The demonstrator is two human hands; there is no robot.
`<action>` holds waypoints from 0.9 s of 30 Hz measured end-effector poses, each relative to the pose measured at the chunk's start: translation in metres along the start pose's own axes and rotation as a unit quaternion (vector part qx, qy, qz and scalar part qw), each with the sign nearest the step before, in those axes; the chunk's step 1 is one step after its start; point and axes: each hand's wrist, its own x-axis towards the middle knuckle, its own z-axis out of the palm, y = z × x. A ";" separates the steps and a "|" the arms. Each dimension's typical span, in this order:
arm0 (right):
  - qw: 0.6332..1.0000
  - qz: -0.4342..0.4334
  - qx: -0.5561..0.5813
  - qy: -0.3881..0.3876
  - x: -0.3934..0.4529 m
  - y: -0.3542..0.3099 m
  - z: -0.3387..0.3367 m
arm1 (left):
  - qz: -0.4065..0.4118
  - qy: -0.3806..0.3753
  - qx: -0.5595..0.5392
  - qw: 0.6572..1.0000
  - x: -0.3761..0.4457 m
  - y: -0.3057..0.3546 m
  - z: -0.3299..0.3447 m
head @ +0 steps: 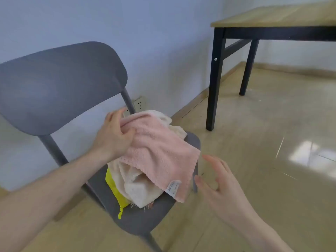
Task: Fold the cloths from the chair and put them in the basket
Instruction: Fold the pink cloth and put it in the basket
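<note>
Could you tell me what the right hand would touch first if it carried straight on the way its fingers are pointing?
Most likely the pink cloth: the right hand is open, fingers aimed up and left at the cloth's hanging edge near the label. Depth is hard to judge, so it might pass just in front of it.

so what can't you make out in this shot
Head view only:
- Basket: not in frame.
- Number of cloths: the pink cloth covers the cream and yellow ones.
- Left hand fingertips: buried in pink folds.
- Label text: too small.
- Table: cut off by the right edge.
</note>
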 end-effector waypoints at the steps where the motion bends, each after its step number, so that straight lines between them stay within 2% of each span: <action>1: 1.000 -0.014 0.008 0.001 -0.002 0.002 0.002 | -0.006 0.011 0.000 1.000 0.001 -0.003 0.004; 7: 0.999 -0.035 0.016 0.011 -0.010 0.020 0.000 | 0.067 0.106 -0.010 0.992 -0.002 -0.006 0.012; 10: 0.999 -0.033 0.006 0.025 -0.016 0.022 -0.006 | 0.069 0.143 -0.012 0.987 0.000 -0.005 0.004; 12: 0.999 -0.034 0.003 0.032 -0.019 0.021 -0.008 | 0.062 0.137 0.006 0.989 0.004 -0.005 0.000; 16: 0.999 -0.031 -0.007 0.033 -0.027 0.012 -0.011 | 0.022 0.045 0.031 0.998 0.005 -0.005 -0.008; 18: 0.998 -0.037 -0.018 0.037 -0.033 0.002 -0.015 | -0.004 0.027 0.038 0.999 0.002 -0.003 -0.015; 23: 0.997 -0.048 -0.022 0.051 -0.068 -0.036 -0.032 | -0.055 0.050 -0.017 0.997 -0.020 0.024 -0.055; 27: 0.996 -0.055 -0.027 0.065 -0.110 -0.073 -0.047 | 0.000 0.106 -0.083 0.991 -0.054 0.063 -0.099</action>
